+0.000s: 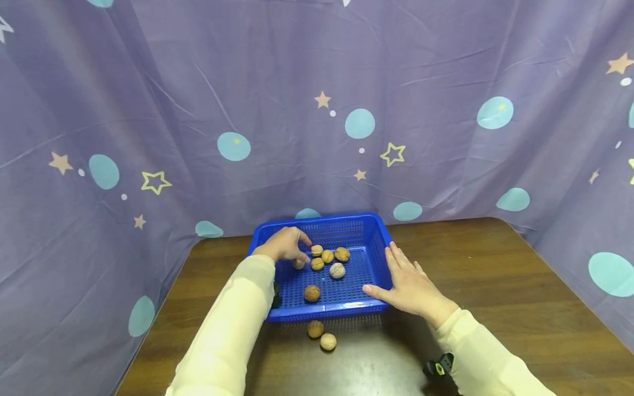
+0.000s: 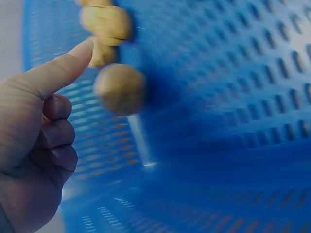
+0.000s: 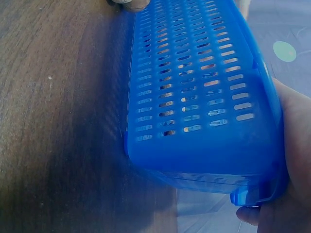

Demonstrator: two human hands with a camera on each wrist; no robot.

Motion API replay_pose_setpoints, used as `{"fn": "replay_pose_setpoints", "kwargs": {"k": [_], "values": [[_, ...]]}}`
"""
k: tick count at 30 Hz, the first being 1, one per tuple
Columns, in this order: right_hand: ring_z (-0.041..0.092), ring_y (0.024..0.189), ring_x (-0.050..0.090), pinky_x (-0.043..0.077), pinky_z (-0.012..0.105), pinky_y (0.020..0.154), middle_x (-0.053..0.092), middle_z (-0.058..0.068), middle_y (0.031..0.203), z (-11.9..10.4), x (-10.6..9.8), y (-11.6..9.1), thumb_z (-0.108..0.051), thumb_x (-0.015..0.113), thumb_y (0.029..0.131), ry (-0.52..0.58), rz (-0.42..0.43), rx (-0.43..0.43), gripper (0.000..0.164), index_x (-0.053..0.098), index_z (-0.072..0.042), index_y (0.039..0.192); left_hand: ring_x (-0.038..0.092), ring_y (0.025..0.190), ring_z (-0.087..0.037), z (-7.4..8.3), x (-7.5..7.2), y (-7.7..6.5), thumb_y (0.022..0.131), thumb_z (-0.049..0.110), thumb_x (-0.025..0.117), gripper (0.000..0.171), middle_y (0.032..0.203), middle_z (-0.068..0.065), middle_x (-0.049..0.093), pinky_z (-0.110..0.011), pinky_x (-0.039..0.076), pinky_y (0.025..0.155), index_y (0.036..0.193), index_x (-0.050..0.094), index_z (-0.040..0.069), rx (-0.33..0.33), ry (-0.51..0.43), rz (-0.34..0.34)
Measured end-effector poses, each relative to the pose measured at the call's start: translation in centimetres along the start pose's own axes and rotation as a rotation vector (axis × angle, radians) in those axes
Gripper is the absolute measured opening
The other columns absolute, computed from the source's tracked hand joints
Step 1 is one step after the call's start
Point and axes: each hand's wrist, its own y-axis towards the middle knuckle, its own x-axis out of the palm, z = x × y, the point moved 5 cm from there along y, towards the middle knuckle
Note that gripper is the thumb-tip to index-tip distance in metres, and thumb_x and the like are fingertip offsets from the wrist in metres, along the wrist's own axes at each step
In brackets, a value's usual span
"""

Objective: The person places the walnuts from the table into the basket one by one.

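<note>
My left hand [image 1: 287,245] reaches into the blue plastic basket [image 1: 324,314], close over the walnuts at its left side. Thumb and index finger are spread apart there. In the left wrist view its thumb [image 2: 60,73] points straight out beside a blurred walnut [image 2: 120,90], while the other fingers bend toward the palm. Several more walnuts [image 1: 337,270] lie on the basket floor, one brown walnut [image 1: 312,293] nearer the front. My right hand [image 1: 413,286] rests on the front right corner of the rim, fingers extended along the right side and thumb over the inside.
Two walnuts [image 1: 328,342] lie on the brown wooden table [image 1: 475,264] in front of the basket. A purple patterned curtain [image 1: 297,66] hangs close behind the basket and along both sides. The basket's perforated walls [image 3: 194,87] stand up around the nuts.
</note>
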Motion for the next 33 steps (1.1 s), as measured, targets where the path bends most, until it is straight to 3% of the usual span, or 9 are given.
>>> {"fn": "replay_pose_setpoints", "kwargs": {"k": [4, 7, 9, 13, 17, 21, 25, 29, 33], "values": [[0.035, 0.144, 0.017, 0.020, 0.065, 0.108, 0.012, 0.019, 0.159, 0.3, 0.0, -0.2, -0.082, 0.047, 0.076, 0.005, 0.002, 0.003, 0.117, 0.021, 0.004, 0.150, 0.064, 0.088, -0.020, 2.0, -3.0, -1.0, 0.077, 0.036, 0.081, 0.047, 0.098, -0.004, 0.071, -0.037, 0.047, 0.091, 0.118, 0.070, 0.016, 0.081, -0.025, 0.056], [0.035, 0.144, 0.017, 0.019, 0.065, 0.107, 0.011, 0.019, 0.159, 0.4, 0.0, -0.2, -0.083, 0.046, 0.076, 0.004, -0.004, 0.007, 0.118, 0.020, 0.004, 0.150, 0.056, 0.060, -0.015, 4.0, -5.4, -2.5, 0.082, 0.040, 0.076, 0.047, 0.072, -0.003, 0.066, -0.033, 0.050, 0.074, 0.120, 0.068, 0.015, 0.155, -0.049, 0.102], [0.036, 0.144, 0.016, 0.019, 0.065, 0.107, 0.011, 0.019, 0.159, 0.5, 0.1, -0.1, -0.083, 0.046, 0.076, 0.006, -0.007, 0.003, 0.118, 0.019, 0.005, 0.151, 0.051, 0.053, -0.015, 5.4, -7.1, -4.2, 0.084, 0.042, 0.073, 0.047, 0.061, -0.002, 0.060, -0.032, 0.048, 0.069, 0.122, 0.067, 0.015, 0.198, -0.073, 0.123], [0.035, 0.144, 0.016, 0.020, 0.065, 0.108, 0.010, 0.019, 0.159, 0.4, -0.1, 0.4, -0.083, 0.046, 0.076, 0.012, -0.002, -0.005, 0.119, 0.018, 0.004, 0.151, 0.047, 0.052, -0.014, 7.5, -9.5, -7.9, 0.086, 0.042, 0.071, 0.046, 0.062, 0.003, 0.057, -0.031, 0.046, 0.063, 0.122, 0.066, 0.015, 0.278, -0.137, 0.184], [0.035, 0.144, 0.016, 0.021, 0.064, 0.108, 0.010, 0.019, 0.159, 0.5, -0.3, 0.6, -0.083, 0.046, 0.076, 0.005, -0.005, -0.002, 0.119, 0.018, 0.004, 0.151, 0.049, 0.054, -0.013, 8.9, -10.0, -11.6, 0.085, 0.038, 0.073, 0.042, 0.066, 0.005, 0.058, -0.030, 0.046, 0.058, 0.120, 0.068, 0.015, 0.359, -0.211, 0.220], [0.036, 0.144, 0.015, 0.020, 0.063, 0.109, 0.009, 0.020, 0.159, 0.6, -0.3, 0.6, -0.083, 0.047, 0.075, 0.009, -0.019, 0.003, 0.120, 0.017, 0.005, 0.151, 0.052, 0.055, -0.009, 9.9, -8.6, -15.2, 0.083, 0.034, 0.076, 0.041, 0.067, 0.008, 0.058, -0.027, 0.047, 0.052, 0.118, 0.069, 0.014, 0.431, -0.272, 0.222], [0.036, 0.144, 0.015, 0.021, 0.062, 0.109, 0.009, 0.020, 0.159, 0.5, -0.3, 0.6, -0.083, 0.047, 0.075, 0.015, -0.027, 0.001, 0.120, 0.017, 0.005, 0.151, 0.051, 0.056, -0.004, 10.6, -5.7, -18.2, 0.081, 0.033, 0.079, 0.039, 0.067, 0.012, 0.057, -0.023, 0.046, 0.050, 0.114, 0.071, 0.013, 0.497, -0.316, 0.199], [0.036, 0.144, 0.015, 0.020, 0.062, 0.109, 0.009, 0.020, 0.159, 0.3, -0.3, 0.6, -0.081, 0.049, 0.076, 0.022, -0.028, 0.001, 0.118, 0.017, 0.004, 0.151, 0.050, 0.056, -0.001, 10.6, -1.8, -19.9, 0.080, 0.033, 0.079, 0.037, 0.068, 0.013, 0.056, -0.020, 0.046, 0.049, 0.110, 0.071, 0.014, 0.525, -0.392, 0.147], [0.035, 0.145, 0.014, 0.019, 0.062, 0.110, 0.007, 0.019, 0.159, 0.2, -0.2, 0.5, -0.082, 0.049, 0.076, 0.031, -0.048, 0.003, 0.119, 0.015, 0.004, 0.152, 0.048, 0.056, 0.003, 9.5, 2.6, -20.6, 0.080, 0.031, 0.079, 0.036, 0.069, 0.014, 0.055, -0.018, 0.045, 0.048, 0.110, 0.071, 0.012, 0.488, -0.478, 0.094]]}}
